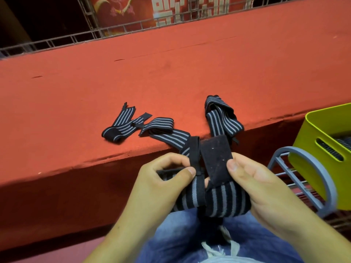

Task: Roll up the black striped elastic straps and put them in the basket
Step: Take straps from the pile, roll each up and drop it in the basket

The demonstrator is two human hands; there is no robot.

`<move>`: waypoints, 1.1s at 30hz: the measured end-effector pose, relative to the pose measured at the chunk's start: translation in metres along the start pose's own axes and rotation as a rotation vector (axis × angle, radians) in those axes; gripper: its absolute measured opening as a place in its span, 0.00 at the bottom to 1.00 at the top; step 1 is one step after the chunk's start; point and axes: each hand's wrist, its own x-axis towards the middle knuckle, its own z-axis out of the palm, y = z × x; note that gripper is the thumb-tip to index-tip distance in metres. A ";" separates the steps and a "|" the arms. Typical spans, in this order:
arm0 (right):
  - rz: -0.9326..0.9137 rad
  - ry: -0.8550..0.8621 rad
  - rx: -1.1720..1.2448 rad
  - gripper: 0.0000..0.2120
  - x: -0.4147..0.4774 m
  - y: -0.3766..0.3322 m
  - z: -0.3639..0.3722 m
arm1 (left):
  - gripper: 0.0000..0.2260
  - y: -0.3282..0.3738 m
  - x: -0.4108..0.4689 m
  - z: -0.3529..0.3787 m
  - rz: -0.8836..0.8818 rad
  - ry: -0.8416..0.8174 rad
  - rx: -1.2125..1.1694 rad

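The left hand (167, 175) and the right hand (254, 179) are both pinching a half-rolled black striped strap (222, 200) over the person's lap. More striped straps (121, 124) are lying loose on the red ledge (171, 73). The yellow-green basket (322, 126) is sitting on a blue rack (331, 188) to the right.

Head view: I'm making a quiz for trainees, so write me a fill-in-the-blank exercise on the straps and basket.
1. The left hand and right hand grip the same ____.
2. The loose straps lie on a ____ ledge.
3. The basket stands to the person's ____.
Missing: strap; red; right.
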 end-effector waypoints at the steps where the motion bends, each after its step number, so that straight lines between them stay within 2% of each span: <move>1: -0.001 -0.001 0.002 0.16 0.000 -0.001 0.001 | 0.04 0.002 0.000 0.000 0.005 -0.015 -0.004; 6: 0.009 0.056 -0.063 0.17 0.006 -0.005 -0.002 | 0.04 0.008 -0.002 -0.003 0.060 -0.024 -0.055; 9: 0.001 0.195 -0.101 0.20 0.013 -0.007 -0.007 | 0.06 0.010 -0.002 -0.006 0.068 -0.013 -0.074; 14: -0.083 0.345 -0.036 0.17 0.027 -0.016 -0.016 | 0.05 0.015 -0.006 -0.004 0.012 -0.084 -0.125; 19: -0.127 0.298 -0.031 0.16 0.037 -0.024 -0.006 | 0.09 0.021 -0.006 0.003 0.010 -0.137 -0.124; 25: -0.120 0.175 -0.028 0.14 0.038 -0.029 0.013 | 0.06 0.020 0.009 0.008 0.146 0.023 -0.029; 33: -0.128 0.171 -0.032 0.18 0.037 -0.033 0.019 | 0.06 0.018 0.010 0.009 0.217 0.028 0.015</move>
